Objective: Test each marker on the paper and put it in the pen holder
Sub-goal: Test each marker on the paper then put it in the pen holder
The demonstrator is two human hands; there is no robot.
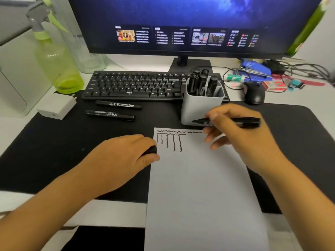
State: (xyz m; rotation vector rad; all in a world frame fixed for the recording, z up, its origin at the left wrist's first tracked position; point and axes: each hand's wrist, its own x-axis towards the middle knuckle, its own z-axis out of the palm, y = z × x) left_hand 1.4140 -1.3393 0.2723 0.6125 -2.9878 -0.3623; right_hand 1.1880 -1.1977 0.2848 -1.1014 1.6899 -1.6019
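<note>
Held marker: an uncapped black marker (pixel 226 121) is gripped in the right hand (pixel 241 134), lying almost level, tip pointing left, raised above the top edge of the paper and in front of the pen holder's lower wall.
Right hand: closed on the marker barrel between thumb and fingers; the other fingers are curled over the paper's upper right part.
Cap: a black marker cap (pixel 150 150) is clenched in the left hand (pixel 123 156), just beside the paper's left edge.
Left hand: rested on the black desk mat (pixel 54 151), closed on the cap, thumb touching the edge of the sheet.
Paper: a white sheet (pixel 199 196) is laid on the mat; two wavy horizontal strokes and five wavy vertical strokes are drawn near its top left corner.
Pen holder: a light grey divided holder (pixel 199 107) is set just behind the paper; five capped black markers (pixel 201 83) are stood upright in it.
Untested markers: two capped black markers (pixel 118 105) are laid side by side on the mat, left of the holder, in front of the keyboard.
Surroundings: a black keyboard (pixel 136 86), a monitor (pixel 181 24), a black mouse (pixel 254 93), a green spray bottle (pixel 56 66) and a white charger (pixel 58 107) are placed around the mat.
</note>
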